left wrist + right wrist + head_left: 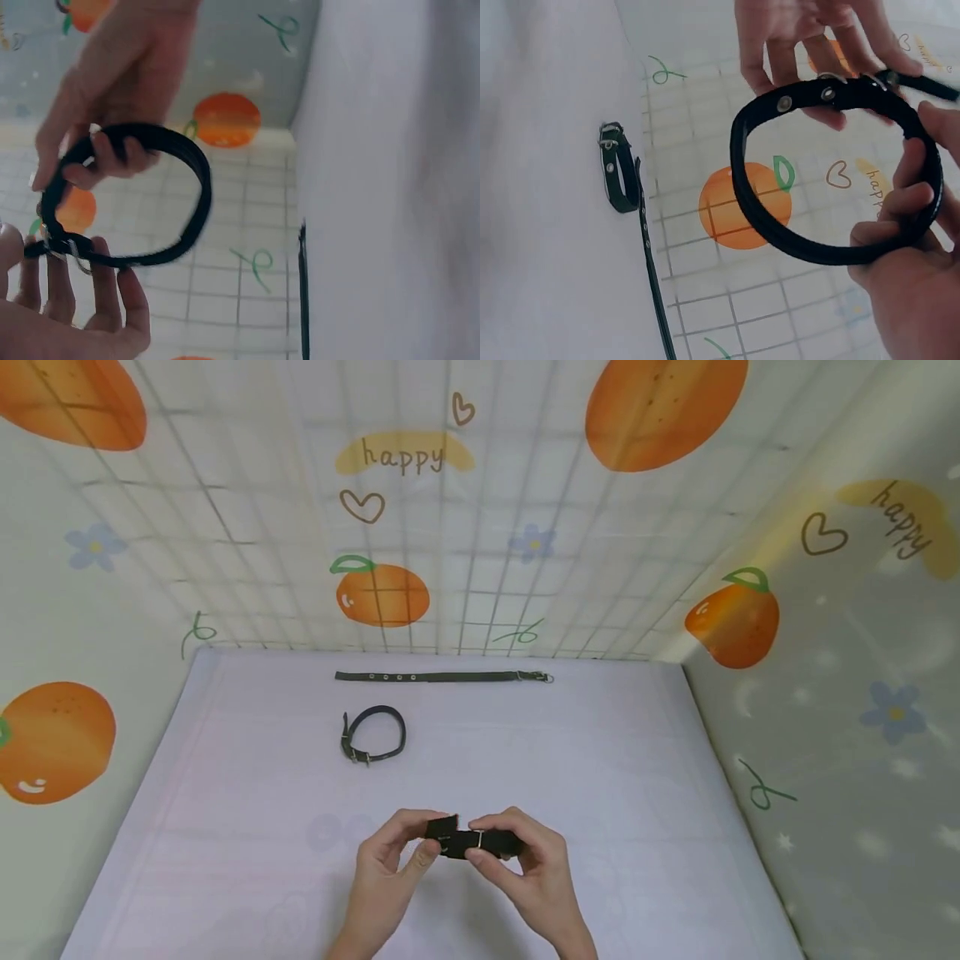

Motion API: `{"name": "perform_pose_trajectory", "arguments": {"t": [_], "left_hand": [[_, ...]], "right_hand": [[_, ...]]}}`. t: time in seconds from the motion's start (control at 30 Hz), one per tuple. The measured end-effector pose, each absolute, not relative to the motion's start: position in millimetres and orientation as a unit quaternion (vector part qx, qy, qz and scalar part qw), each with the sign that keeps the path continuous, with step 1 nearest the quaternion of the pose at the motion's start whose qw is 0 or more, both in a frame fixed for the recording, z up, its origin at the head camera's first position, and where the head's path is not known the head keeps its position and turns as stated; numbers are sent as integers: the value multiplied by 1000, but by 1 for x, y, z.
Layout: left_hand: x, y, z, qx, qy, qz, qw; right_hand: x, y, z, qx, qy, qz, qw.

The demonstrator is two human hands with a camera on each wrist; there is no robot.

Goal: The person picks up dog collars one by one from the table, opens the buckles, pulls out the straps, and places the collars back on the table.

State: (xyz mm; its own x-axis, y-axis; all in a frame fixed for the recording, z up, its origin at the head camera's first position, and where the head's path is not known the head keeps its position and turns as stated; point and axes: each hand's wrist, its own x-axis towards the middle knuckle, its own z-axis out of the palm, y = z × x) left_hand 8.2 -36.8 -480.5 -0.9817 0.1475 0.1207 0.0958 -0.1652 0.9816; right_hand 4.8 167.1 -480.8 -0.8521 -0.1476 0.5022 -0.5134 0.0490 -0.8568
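Observation:
Both hands hold a black collar (461, 844) above the near part of the table. Its strap is looped into a ring and passes through a metal buckle (875, 82), as the right wrist view shows. My left hand (384, 867) pinches the collar at its buckle end, where a free strap tip sticks out past the buckle. On the other side, my right hand (538, 870) grips the band, its fingers curled through the loop in the right wrist view. Metal eyelets (784, 103) show along the strap beside the buckle.
Behind the hands, a second collar (403, 735) stands buckled into a ring on the white table (600, 752). Farther back a third collar (472, 677) lies straight, with its buckle at the right. Patterned curtains (495, 510) close off the back and both sides.

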Motion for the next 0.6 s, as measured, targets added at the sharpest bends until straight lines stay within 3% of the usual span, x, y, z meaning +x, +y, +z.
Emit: {"name": "perform_pose_trajectory", "arguments": {"t": [0.37,0.6], "left_hand": [[7,-33,-495,203,708,664,-132],[6,-30,-494,234,720,626,-187]], "right_hand": [[6,167,-479,230,-686,678,128],[6,161,-480,217,-744,602,194]]}}
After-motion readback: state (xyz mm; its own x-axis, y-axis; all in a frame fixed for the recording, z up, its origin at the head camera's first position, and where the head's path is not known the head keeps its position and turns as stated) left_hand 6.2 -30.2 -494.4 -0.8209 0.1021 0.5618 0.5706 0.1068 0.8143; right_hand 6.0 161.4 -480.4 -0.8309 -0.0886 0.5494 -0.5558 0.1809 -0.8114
